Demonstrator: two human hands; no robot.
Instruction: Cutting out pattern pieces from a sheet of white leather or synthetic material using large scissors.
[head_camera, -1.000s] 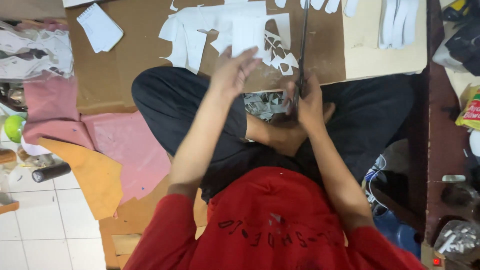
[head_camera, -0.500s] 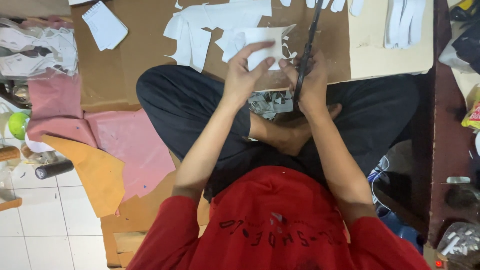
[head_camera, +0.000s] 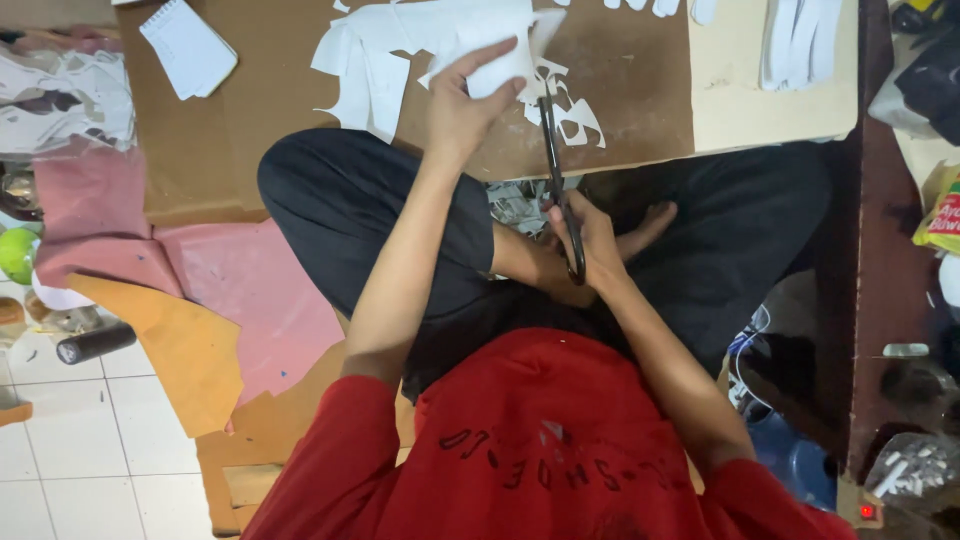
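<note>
My left hand (head_camera: 463, 105) grips a white paper piece (head_camera: 500, 60) held above the brown cardboard sheet (head_camera: 250, 130). My right hand (head_camera: 590, 245) holds long black scissors (head_camera: 556, 165) by the handles, blades pointing up at the paper's lower right edge. I sit cross-legged in dark trousers and a red shirt. White paper offcuts (head_camera: 370, 60) lie on the cardboard beyond my left hand.
A small white notepad (head_camera: 188, 47) lies at upper left. Pink sheets (head_camera: 240, 290) and an orange sheet (head_camera: 170, 340) are spread on the tiled floor at left. A beige board (head_camera: 750, 90) with white strips (head_camera: 795, 40) sits upper right. A dark wooden edge (head_camera: 880, 250) runs down the right.
My left hand has taken hold of the white paper and lifted it. The scissors have come up so their blades meet the paper. The view has shifted slightly.
</note>
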